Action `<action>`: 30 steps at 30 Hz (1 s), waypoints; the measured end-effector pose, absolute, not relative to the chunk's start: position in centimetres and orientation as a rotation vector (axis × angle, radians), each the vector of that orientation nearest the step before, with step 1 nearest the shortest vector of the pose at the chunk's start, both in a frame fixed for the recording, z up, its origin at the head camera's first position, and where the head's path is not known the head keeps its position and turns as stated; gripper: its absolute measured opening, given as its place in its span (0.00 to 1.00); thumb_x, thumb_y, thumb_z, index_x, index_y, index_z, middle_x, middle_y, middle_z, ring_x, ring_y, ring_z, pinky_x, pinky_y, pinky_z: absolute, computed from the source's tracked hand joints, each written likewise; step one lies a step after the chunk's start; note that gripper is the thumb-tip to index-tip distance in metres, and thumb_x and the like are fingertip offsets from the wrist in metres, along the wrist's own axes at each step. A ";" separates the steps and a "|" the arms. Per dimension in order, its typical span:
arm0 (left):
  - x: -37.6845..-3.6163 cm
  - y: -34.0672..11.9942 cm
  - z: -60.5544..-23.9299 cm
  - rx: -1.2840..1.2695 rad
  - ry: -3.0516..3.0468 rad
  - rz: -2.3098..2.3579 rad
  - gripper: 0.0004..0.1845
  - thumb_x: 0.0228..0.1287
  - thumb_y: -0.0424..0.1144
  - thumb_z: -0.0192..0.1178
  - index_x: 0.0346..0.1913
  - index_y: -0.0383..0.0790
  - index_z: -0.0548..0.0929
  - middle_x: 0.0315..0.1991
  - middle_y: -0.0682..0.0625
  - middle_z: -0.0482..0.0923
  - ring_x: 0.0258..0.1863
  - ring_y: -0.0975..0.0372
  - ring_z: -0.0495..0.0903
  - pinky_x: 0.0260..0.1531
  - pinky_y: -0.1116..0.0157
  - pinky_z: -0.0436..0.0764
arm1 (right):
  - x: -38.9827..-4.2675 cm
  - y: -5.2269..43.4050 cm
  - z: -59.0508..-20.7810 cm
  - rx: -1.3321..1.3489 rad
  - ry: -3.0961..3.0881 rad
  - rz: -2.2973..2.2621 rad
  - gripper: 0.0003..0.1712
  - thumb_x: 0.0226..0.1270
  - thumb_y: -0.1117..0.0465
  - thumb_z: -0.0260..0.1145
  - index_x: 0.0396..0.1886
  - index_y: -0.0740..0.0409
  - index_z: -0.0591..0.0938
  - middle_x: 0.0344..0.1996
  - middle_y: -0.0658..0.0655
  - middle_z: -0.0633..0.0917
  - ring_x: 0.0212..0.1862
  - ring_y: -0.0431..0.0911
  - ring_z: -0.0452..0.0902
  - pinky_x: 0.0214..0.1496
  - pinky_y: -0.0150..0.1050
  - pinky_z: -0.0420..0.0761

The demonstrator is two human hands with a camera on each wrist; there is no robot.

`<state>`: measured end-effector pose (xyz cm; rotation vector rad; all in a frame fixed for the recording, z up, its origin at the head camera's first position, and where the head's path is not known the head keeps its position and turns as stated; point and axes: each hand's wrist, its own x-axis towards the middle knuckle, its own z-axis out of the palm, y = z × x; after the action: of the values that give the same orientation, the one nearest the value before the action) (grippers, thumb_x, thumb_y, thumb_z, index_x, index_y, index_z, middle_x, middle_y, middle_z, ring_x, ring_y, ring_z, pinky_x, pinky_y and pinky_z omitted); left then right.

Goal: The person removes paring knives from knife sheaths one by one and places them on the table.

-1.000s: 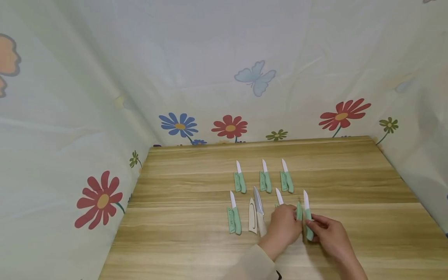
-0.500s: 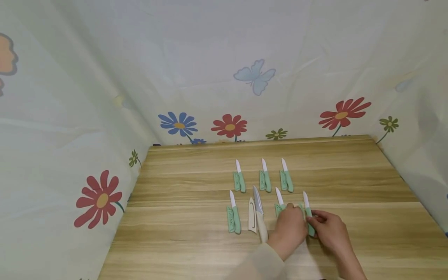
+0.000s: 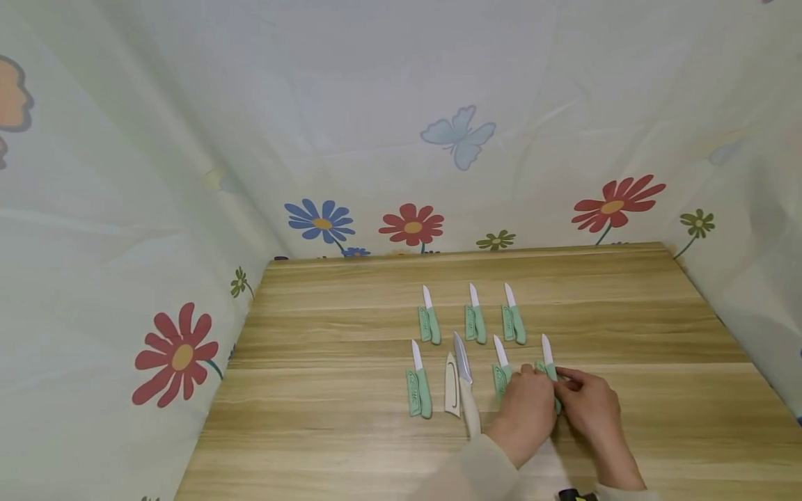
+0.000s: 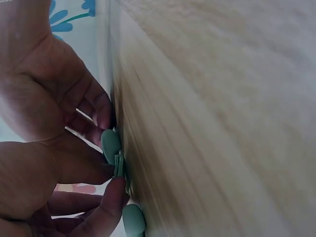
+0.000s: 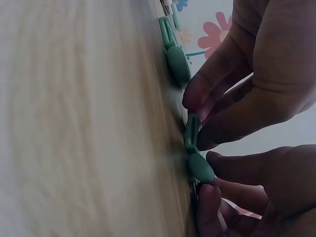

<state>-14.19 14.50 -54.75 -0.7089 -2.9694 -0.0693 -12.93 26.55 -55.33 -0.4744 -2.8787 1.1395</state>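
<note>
I see the small green-handled, white-bladed knife (image 3: pixel 549 369) lying on the wooden table (image 3: pixel 626 313), blade pointing away, between both hands: left hand (image 3: pixel 526 410) and right hand (image 3: pixel 589 403) pinch its handle.

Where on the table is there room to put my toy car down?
The wooden table is bare left of the knives and right of both hands, up to the flowered curtain. The middle is crowded with knives.

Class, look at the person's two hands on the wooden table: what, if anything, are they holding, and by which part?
Both hands pinch the rightmost green knife set: the right hand holds the knife by its green handle, and the left hand pinches the green sheath beside it.
</note>
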 end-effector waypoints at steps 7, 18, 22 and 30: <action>-14.0 14.9 -54.8 -0.665 -2.979 -0.043 0.16 0.65 0.51 0.70 0.49 0.45 0.87 0.37 0.56 0.82 0.34 0.67 0.79 0.33 0.74 0.79 | -13.2 26.5 -55.6 -0.461 -2.860 1.125 0.21 0.70 0.56 0.67 0.57 0.64 0.86 0.37 0.61 0.89 0.41 0.56 0.84 0.38 0.43 0.76; -14.1 14.9 -54.8 -0.688 -2.941 -0.026 0.16 0.60 0.53 0.72 0.47 0.48 0.88 0.35 0.58 0.83 0.36 0.69 0.80 0.36 0.74 0.80 | -13.4 26.7 -55.6 -0.438 -2.897 1.136 0.22 0.73 0.56 0.63 0.60 0.65 0.84 0.38 0.62 0.86 0.39 0.54 0.80 0.36 0.42 0.72; -14.1 14.9 -54.8 -0.694 -2.964 -0.055 0.18 0.59 0.53 0.73 0.47 0.48 0.88 0.35 0.59 0.83 0.36 0.70 0.79 0.35 0.74 0.80 | -13.3 26.8 -55.4 -0.443 -2.912 1.155 0.24 0.74 0.55 0.63 0.63 0.66 0.82 0.41 0.64 0.87 0.43 0.57 0.81 0.38 0.42 0.74; -13.8 14.3 -54.2 -0.695 -2.918 -0.199 0.14 0.63 0.50 0.70 0.48 0.49 0.87 0.38 0.59 0.84 0.38 0.70 0.79 0.36 0.75 0.77 | -12.7 26.8 -55.1 -0.489 -2.878 1.212 0.31 0.76 0.51 0.63 0.70 0.64 0.75 0.43 0.65 0.87 0.42 0.53 0.81 0.38 0.39 0.74</action>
<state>-13.78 14.26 -54.23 -0.6954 -2.9184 -0.1987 -12.74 26.80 -55.15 -0.4891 -2.8784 1.2118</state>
